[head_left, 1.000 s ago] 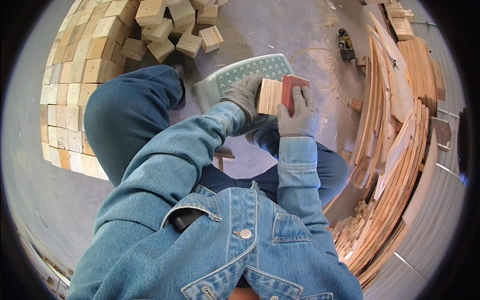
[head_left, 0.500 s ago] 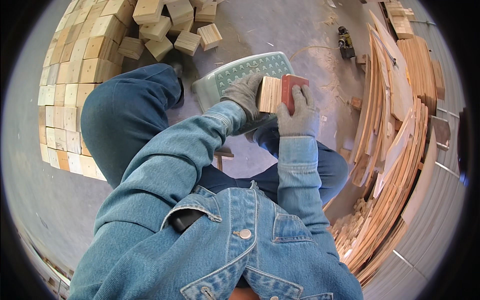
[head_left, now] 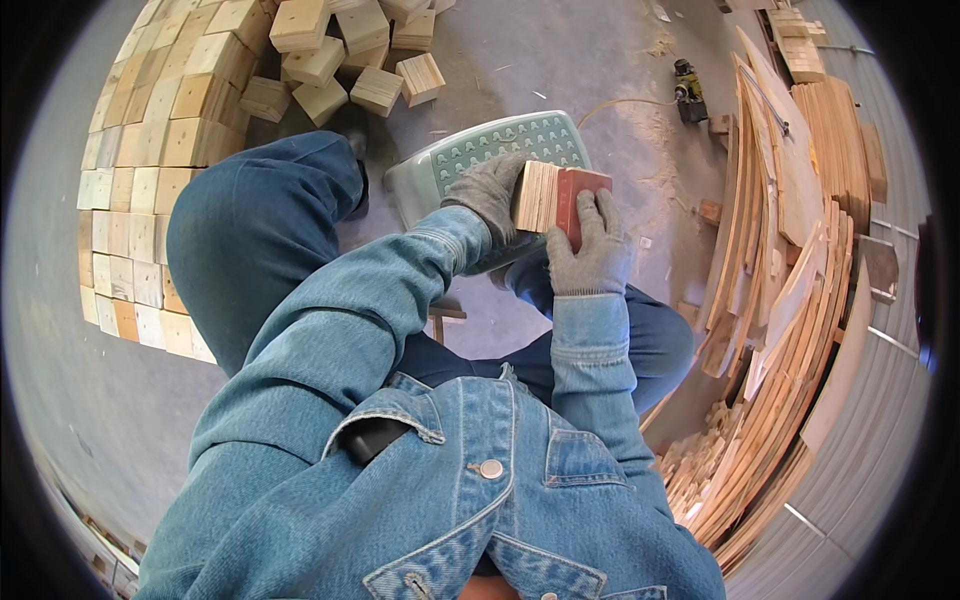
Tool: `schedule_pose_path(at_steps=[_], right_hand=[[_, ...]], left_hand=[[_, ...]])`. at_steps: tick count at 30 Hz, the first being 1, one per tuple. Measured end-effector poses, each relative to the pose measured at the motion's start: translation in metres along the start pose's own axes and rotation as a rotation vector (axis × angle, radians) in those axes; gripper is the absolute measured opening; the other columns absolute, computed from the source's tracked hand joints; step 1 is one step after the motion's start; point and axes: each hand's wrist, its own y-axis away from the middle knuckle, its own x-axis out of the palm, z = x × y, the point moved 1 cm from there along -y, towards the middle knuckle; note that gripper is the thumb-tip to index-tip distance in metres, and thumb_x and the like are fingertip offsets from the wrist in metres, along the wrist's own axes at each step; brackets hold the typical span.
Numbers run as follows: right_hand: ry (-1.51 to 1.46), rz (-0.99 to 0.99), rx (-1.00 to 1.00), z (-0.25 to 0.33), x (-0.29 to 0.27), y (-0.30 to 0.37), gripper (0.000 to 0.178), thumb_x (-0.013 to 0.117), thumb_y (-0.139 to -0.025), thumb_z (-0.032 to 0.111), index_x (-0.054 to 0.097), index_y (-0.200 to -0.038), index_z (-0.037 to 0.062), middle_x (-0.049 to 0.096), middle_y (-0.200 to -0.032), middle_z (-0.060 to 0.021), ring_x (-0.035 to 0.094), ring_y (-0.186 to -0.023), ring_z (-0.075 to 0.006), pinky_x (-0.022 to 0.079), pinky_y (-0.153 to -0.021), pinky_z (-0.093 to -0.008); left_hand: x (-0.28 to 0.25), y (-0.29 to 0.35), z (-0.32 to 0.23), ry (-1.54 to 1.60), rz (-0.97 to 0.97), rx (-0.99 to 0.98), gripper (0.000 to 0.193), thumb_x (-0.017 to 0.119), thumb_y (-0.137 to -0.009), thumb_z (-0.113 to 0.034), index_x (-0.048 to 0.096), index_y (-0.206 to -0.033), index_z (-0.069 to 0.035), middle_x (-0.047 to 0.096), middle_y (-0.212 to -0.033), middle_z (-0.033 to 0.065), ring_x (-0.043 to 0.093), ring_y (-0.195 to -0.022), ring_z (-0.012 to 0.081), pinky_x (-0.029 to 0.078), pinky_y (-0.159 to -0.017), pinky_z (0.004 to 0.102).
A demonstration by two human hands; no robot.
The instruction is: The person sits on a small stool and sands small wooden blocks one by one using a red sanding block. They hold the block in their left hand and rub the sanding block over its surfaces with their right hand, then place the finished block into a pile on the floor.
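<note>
The wooden block (head_left: 537,198), pale with a layered grain, is held above the near right part of a pale green stool (head_left: 480,140); whether its underside touches the stool is hidden. Against the block's right side sits a red block (head_left: 580,195), the two faces touching. The left hand (head_left: 485,195), in a grey glove, is closed around the wooden block's left end, its far fingertips out of sight. The right hand (head_left: 592,255), gloved alike, grips the red block, with fingers laid over its top and the thumb at the near edge. Both arms come from a denim jacket (head_left: 480,430) (one chest pocket gapes, something black inside), and the person's legs (head_left: 260,220) spread to either side of the stool. Beyond the stool and to its left, a loose pile of blocks (head_left: 318,60) lies on the grey floor (head_left: 500,50), next to a neat stack of blocks (head_left: 150,150). To the right are a power tool (head_left: 688,92), scattered sawdust (head_left: 660,140) and long boards (head_left: 800,330) heaped along the side.
</note>
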Motion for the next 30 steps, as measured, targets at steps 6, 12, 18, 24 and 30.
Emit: schedule_pose_path(at_steps=[6,12,18,24,30], right_hand=[[0.015,0.010,0.015,0.006,-0.011,0.017,0.066,0.084,-0.082,0.026,0.069,-0.142,0.0021,0.058,-0.153,-0.0246,0.064,-0.126,-0.0468,0.050,-0.110,-0.0537],[0.002,-0.045,-0.014,-0.001,-0.008,0.004,0.064,0.082,-0.081,0.025,0.071,-0.140,0.0036,0.060,-0.152,-0.0225,0.066,-0.122,-0.0444,0.052,-0.107,-0.0528],[-0.004,-0.027,0.061,0.000,0.002,-0.020,0.064,0.080,-0.082,0.029,0.071,-0.141,0.0062,0.060,-0.152,-0.0210,0.066,-0.124,-0.0426,0.052,-0.107,-0.0522],[0.025,-0.028,0.036,-0.001,0.003,-0.027,0.065,0.079,-0.083,0.029,0.069,-0.143,0.0051,0.060,-0.152,-0.0228,0.064,-0.128,-0.0422,0.050,-0.110,-0.0511],[0.007,-0.009,-0.007,0.001,-0.003,-0.004,0.069,0.082,-0.082,0.028,0.067,-0.143,0.0001,0.059,-0.152,-0.0255,0.062,-0.131,-0.0443,0.048,-0.112,-0.0519]], left_hand=[[0.002,-0.001,-0.001,-0.006,0.000,0.013,0.112,0.096,-0.060,-0.050,0.047,-0.153,-0.012,0.056,-0.150,0.0177,0.054,-0.142,0.0375,0.042,-0.124,0.0439],[-0.004,0.002,-0.013,0.094,-0.004,-0.022,0.107,0.095,-0.063,-0.052,0.049,-0.151,-0.011,0.059,-0.146,0.0186,0.056,-0.140,0.0381,0.043,-0.122,0.0440],[0.001,0.000,-0.008,0.028,-0.085,0.023,0.101,0.095,-0.064,-0.050,0.053,-0.148,-0.013,0.062,-0.143,0.0187,0.059,-0.137,0.0383,0.045,-0.120,0.0450],[-0.003,-0.002,-0.010,0.008,-0.024,-0.042,0.104,0.097,-0.062,-0.047,0.051,-0.150,-0.016,0.061,-0.145,0.0180,0.059,-0.136,0.0397,0.046,-0.120,0.0455],[0.004,-0.002,0.000,0.030,-0.058,0.049,0.107,0.097,-0.062,-0.045,0.048,-0.153,-0.016,0.058,-0.148,0.0173,0.057,-0.139,0.0385,0.044,-0.122,0.0447]])
